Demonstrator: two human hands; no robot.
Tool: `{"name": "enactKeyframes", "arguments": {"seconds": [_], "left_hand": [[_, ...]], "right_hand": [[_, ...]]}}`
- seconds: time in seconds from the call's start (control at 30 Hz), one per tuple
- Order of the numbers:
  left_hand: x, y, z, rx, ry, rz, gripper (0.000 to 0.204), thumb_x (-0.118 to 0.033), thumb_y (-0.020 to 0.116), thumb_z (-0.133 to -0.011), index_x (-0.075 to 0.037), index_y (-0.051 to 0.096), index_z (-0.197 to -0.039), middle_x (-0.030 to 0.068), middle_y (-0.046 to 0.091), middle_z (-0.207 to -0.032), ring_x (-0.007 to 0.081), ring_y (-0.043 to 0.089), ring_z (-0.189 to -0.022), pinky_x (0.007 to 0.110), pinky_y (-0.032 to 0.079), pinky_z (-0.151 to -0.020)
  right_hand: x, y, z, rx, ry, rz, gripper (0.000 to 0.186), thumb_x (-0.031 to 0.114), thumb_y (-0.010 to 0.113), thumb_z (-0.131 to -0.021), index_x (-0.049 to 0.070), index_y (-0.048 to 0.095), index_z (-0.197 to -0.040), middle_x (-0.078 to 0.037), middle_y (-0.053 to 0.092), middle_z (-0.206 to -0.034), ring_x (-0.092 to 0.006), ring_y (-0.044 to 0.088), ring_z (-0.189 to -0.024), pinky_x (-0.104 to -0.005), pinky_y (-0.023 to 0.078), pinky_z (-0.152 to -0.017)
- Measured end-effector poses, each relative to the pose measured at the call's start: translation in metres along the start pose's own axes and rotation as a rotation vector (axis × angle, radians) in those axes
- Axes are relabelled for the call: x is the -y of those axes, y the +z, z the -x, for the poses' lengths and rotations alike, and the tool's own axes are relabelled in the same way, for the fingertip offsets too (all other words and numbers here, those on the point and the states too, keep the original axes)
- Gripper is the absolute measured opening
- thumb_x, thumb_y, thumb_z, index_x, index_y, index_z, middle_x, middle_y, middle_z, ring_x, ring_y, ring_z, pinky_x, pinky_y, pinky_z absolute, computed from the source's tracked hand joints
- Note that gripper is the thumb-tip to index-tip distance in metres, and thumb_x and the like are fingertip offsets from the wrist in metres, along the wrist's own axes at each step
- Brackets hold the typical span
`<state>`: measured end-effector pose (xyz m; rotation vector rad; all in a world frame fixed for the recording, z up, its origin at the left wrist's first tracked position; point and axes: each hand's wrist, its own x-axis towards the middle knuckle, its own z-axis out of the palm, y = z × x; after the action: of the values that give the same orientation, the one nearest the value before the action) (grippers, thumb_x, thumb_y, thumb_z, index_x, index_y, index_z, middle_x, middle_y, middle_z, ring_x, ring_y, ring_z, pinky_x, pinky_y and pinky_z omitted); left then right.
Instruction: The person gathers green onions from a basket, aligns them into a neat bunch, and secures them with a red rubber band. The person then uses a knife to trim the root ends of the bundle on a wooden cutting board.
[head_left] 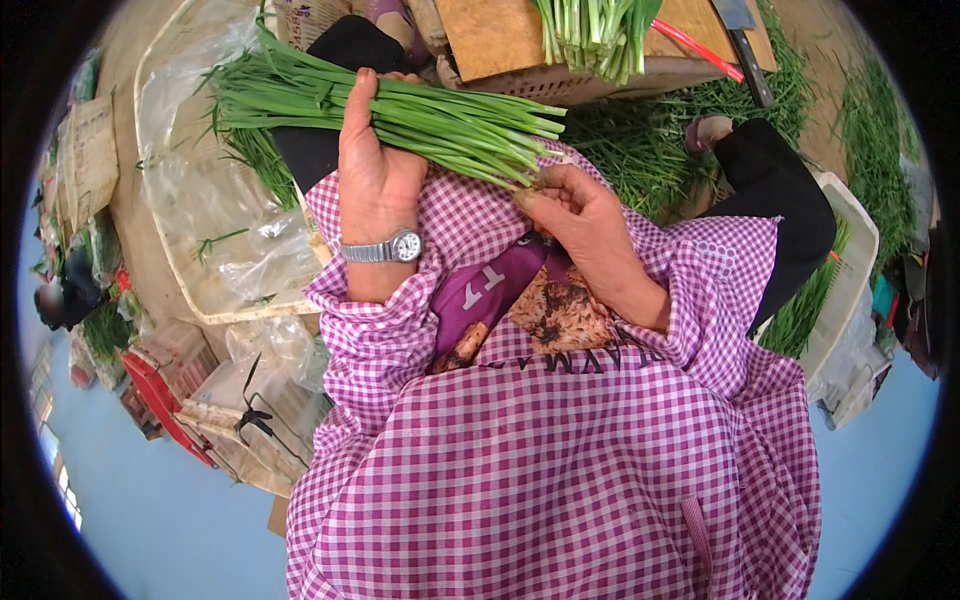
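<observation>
A bunch of long green leafy stalks (pixel 450 120) lies across my left hand (pixel 380 170), which is closed on it with the thumb over the top; a silver watch is on that wrist. My right hand (pixel 585 220) has its fingers pinched at the pale root ends at the bunch's right, holding a small bit there, hard to make out. Below them my checked smock and a purple, dirt-stained apron (pixel 480 280) cover my lap.
A wooden board (pixel 500 30) holds another bunch (pixel 592 30), a knife (pixel 750 62) and a red strip (pixel 700 50). Loose greens (pixel 660 150) lie beneath. Crates (pixel 170 250) with plastic and greens stand left, another crate (pixel 845 290) right, more stacked items (pixel 180 390) lower left.
</observation>
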<state>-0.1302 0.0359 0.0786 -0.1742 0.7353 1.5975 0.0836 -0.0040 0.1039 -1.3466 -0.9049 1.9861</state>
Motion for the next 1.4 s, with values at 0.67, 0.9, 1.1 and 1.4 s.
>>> {"name": "enactKeyframes", "arguments": {"seconds": [0.67, 0.9, 1.1, 1.4], "left_hand": [[0.007, 0.004, 0.008, 0.086, 0.085, 0.003, 0.011, -0.014, 0.059, -0.089, -0.004, 0.056, -0.089, 0.0097, 0.058, -0.091, 0.0231, 0.054, -0.090, 0.035, 0.047, -0.085], [0.016, 0.001, 0.014, 0.038, 0.080, -0.065, 0.015, -0.018, 0.062, -0.089, -0.005, 0.058, -0.093, 0.0087, 0.060, -0.093, 0.0232, 0.056, -0.090, 0.035, 0.048, -0.083], [0.021, 0.000, 0.021, -0.015, 0.065, -0.159, 0.025, -0.027, 0.060, -0.090, -0.005, 0.056, -0.100, 0.0093, 0.061, -0.096, 0.0232, 0.058, -0.092, 0.038, 0.050, -0.083], [0.024, -0.015, 0.022, -0.001, -0.016, -0.154, 0.045, -0.042, 0.055, -0.090, -0.003, 0.054, -0.113, 0.0133, 0.061, -0.105, 0.0264, 0.058, -0.098, 0.040, 0.047, -0.091]], "right_hand": [[0.018, -0.043, 0.004, -0.184, -0.063, -0.284, 0.016, 0.017, 0.057, -0.090, 0.002, 0.058, -0.085, 0.000, 0.050, -0.066, -0.0064, 0.042, -0.057, -0.0223, 0.035, -0.053], [0.056, -0.023, -0.004, -0.062, -0.518, 0.661, 0.051, 0.015, 0.071, -0.071, 0.000, 0.050, -0.116, -0.012, 0.056, -0.109, -0.0232, 0.055, -0.103, -0.0328, 0.042, -0.090], [0.047, 0.015, -0.040, 0.245, -0.368, 1.005, 0.066, 0.032, 0.076, -0.063, -0.002, 0.046, -0.111, -0.025, 0.059, -0.096, -0.0385, 0.060, -0.088, -0.0441, 0.048, -0.074], [0.019, 0.008, -0.049, 0.344, -0.235, 0.716, 0.055, 0.024, 0.075, -0.066, -0.002, 0.050, -0.108, -0.019, 0.062, -0.089, -0.0307, 0.062, -0.082, -0.0369, 0.049, -0.071]]}}
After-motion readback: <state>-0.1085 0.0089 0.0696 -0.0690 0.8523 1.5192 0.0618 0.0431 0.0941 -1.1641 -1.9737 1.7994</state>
